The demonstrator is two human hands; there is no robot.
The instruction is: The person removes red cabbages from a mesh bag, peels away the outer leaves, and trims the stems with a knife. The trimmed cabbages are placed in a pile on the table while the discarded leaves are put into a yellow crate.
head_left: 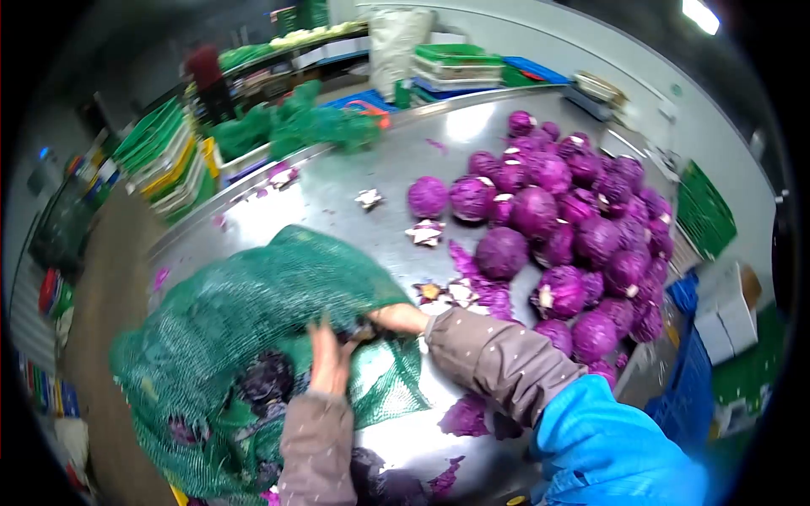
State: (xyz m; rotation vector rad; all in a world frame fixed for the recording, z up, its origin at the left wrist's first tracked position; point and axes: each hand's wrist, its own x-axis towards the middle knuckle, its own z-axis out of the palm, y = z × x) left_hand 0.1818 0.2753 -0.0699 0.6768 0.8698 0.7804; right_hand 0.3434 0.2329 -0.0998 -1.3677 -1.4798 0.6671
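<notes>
A large green mesh sack [278, 278] lies over the near left of the metal table, and dark purple cabbages [266, 377] show inside it. My left hand [329, 358] is at the sack's opening, its fingers stretched out against the netting. My right hand [398, 319] reaches into the same opening from the right; its fingers are hidden by the net and a dark object there. To the right stands a big heap of trimmed red cabbages [533, 212]. Below my arms lie loose purple leaves [464, 416].
The steel table [321, 198] carries cut cabbage stumps [424, 232] and leaf scraps. More green netting [295, 122] hangs at its far edge. Stacked crates [160, 160] stand at the left, others [458, 63] at the back. A person [207, 80] stands far left. Blue plastic [688, 379] lies at right.
</notes>
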